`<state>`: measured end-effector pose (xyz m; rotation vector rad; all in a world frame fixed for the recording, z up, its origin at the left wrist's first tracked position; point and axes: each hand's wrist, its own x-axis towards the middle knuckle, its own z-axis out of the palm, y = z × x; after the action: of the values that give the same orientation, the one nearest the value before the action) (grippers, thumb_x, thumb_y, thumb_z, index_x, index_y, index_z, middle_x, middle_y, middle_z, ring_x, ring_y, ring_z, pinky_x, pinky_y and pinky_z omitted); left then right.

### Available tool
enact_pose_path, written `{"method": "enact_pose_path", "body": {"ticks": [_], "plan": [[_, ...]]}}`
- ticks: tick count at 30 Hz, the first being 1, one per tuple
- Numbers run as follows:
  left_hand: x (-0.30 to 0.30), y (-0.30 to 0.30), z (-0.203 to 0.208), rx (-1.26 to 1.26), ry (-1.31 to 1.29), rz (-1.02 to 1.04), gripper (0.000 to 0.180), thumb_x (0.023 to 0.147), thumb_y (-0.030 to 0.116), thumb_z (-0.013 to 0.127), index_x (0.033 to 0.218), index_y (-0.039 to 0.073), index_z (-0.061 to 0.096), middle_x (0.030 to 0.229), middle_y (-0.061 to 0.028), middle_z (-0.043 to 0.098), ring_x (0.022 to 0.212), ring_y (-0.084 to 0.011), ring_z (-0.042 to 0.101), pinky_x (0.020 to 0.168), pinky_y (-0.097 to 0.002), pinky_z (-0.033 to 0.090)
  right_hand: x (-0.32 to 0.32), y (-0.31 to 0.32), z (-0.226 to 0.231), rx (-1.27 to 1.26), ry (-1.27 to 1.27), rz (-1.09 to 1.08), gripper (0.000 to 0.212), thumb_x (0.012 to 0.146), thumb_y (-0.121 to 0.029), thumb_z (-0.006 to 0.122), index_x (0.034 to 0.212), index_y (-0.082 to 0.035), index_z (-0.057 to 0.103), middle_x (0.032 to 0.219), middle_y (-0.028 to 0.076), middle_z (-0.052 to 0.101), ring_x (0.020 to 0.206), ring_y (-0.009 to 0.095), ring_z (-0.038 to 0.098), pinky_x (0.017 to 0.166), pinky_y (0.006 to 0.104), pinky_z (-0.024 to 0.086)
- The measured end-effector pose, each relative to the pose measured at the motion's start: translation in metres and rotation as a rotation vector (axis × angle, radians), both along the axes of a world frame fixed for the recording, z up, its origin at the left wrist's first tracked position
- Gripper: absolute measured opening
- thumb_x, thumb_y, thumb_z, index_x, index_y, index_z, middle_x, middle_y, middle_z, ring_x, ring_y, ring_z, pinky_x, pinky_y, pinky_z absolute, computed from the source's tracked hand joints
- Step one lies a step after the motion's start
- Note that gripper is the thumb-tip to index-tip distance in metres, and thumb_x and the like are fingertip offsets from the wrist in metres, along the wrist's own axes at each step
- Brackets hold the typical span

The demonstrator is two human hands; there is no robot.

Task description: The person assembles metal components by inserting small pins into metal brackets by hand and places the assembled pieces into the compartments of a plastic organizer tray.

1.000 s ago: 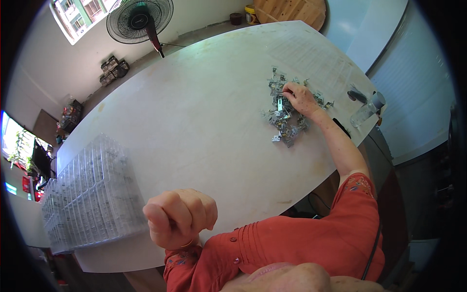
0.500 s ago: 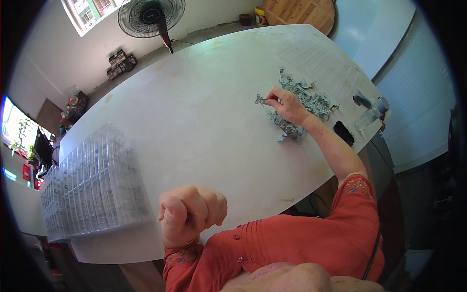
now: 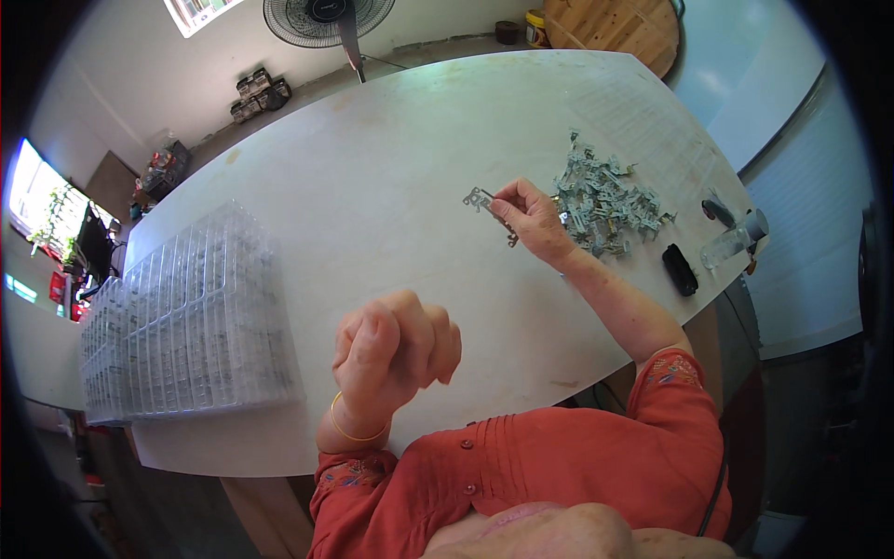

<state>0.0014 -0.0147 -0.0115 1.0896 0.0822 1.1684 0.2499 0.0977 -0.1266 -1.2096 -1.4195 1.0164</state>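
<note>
My right hand [image 3: 535,227] pinches a small, flat stamped metal piece [image 3: 478,198] with cut-out edges, between thumb and fingers. It is held above the white table, just left of a loose pile of similar grey metal pieces [image 3: 605,200]. Another bit of metal shows below the fingers, and whether it belongs to the same piece I cannot tell. Close to me, my left hand [image 3: 399,347] is raised over the table with its fingers curled into a closed fist. Whatever lies inside that fist, if anything, is hidden.
Clear plastic compartment trays [image 3: 191,326] are stacked on the left of the white table [image 3: 391,149]. At the right edge lie a black case [image 3: 680,270], a clear bottle [image 3: 733,239] and a small dark object [image 3: 717,210]. A standing fan [image 3: 329,14] is beyond the far edge.
My right hand has drawn back leftward from the pile with the metal piece, which now shows more fully. My left fist has risen a little. The whole view has shifted slightly.
</note>
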Motion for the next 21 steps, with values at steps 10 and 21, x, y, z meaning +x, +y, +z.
{"method": "enact_pose_path", "body": {"ticks": [10, 21], "plan": [[0.028, 0.072, -0.079, -0.206, 0.763, 0.477, 0.032, 0.104, 0.026, 0.044, 0.088, 0.000, 0.053, 0.074, -0.0082, 0.053, 0.066, -0.0148, 0.052, 0.062, -0.0287, 0.047, -0.049, -0.007, -0.032, -0.228, 0.279, -0.114, 0.015, 0.094, -0.016, 0.064, 0.097, -0.003, 0.057, 0.080, 0.001, 0.063, 0.069, 0.005, 0.056, 0.059, 0.0215, 0.046], [0.012, 0.068, -0.133, -0.065, 1.120, 0.660, 0.031, 0.096, 0.024, 0.061, 0.110, -0.003, 0.053, 0.089, -0.0097, 0.061, 0.076, -0.0166, 0.056, 0.068, -0.0317, 0.049, -0.093, -0.024, -0.046, -0.247, 0.384, 0.037, 0.015, 0.095, -0.013, 0.062, 0.100, 0.001, 0.057, 0.088, 0.006, 0.067, 0.080, 0.009, 0.063, 0.070, 0.0248, 0.054]]}}
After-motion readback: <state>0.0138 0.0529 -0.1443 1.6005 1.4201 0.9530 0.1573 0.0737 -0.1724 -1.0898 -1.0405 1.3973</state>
